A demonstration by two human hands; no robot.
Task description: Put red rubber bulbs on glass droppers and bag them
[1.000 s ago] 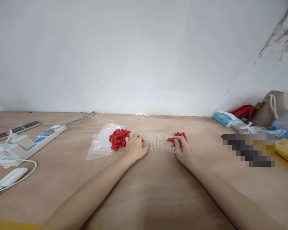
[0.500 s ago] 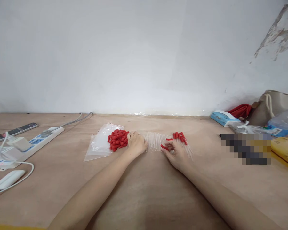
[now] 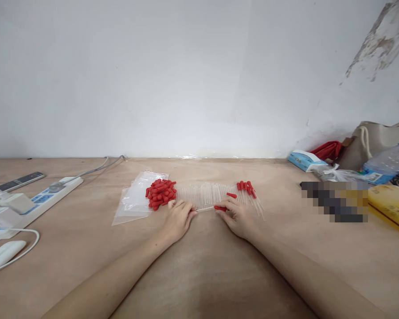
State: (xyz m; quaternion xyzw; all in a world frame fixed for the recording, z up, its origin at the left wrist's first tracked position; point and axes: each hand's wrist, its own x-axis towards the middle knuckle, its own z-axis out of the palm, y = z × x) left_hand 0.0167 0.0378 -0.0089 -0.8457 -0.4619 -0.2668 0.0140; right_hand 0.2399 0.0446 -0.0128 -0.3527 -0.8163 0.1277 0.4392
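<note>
My left hand (image 3: 179,218) is closed on one end of a thin clear glass tube (image 3: 205,209), which lies level between my hands. My right hand (image 3: 236,217) pinches a red rubber bulb (image 3: 219,208) at the tube's other end; whether the tube has entered the bulb I cannot tell. Just above my right fingers is another red bulb (image 3: 232,195). Behind both hands lies a row of clear glass tubes (image 3: 206,192). A heap of loose red bulbs (image 3: 160,194) sits left of them. To the right lie several tubes with red bulbs on, the droppers (image 3: 247,186).
Clear plastic bags (image 3: 129,208) lie under and beside the heap. At the left are a power strip (image 3: 46,199), a remote control (image 3: 16,184) and a white case (image 3: 6,254). A blue tissue box (image 3: 304,160), a plastic bottle (image 3: 385,161) and a yellow packet (image 3: 390,204) stand right.
My left hand has come from the tube row toward me, now with a glass tube. My right hand has shifted slightly left with its bulb, and bulb and tube now meet.
</note>
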